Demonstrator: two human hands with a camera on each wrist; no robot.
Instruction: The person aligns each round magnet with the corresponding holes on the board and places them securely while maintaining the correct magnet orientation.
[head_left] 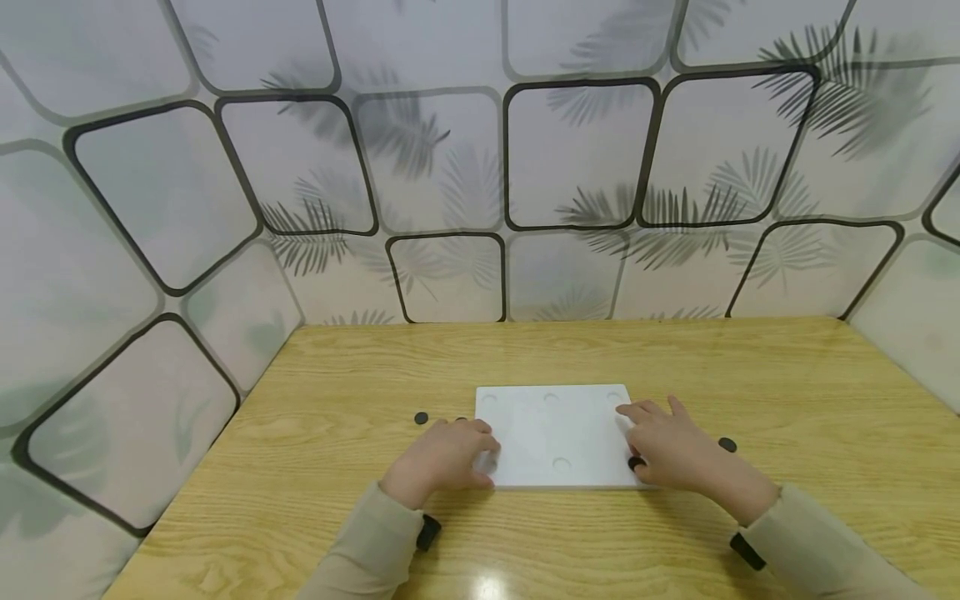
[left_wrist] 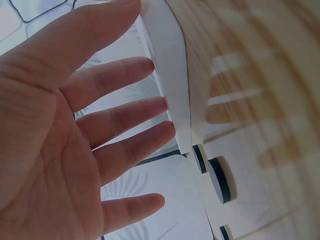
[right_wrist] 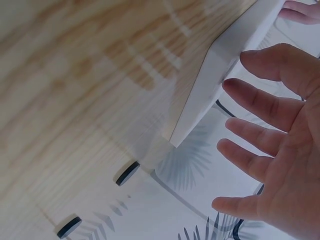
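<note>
Light sleeves reach over the wooden table. Left hand and right hand, fingers loosely extended, touch opposite ends of the white board; 1 black disc shows by the right thumb, more discs lie beside the board.

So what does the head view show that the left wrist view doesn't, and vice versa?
Only the head view: the right hand, the black disc by its thumb, and round recesses in the white board.

Only the left wrist view: the palm of the left hand.

Both: the left hand, the board, other black discs, wooden table and leaf-patterned backdrop.
</note>
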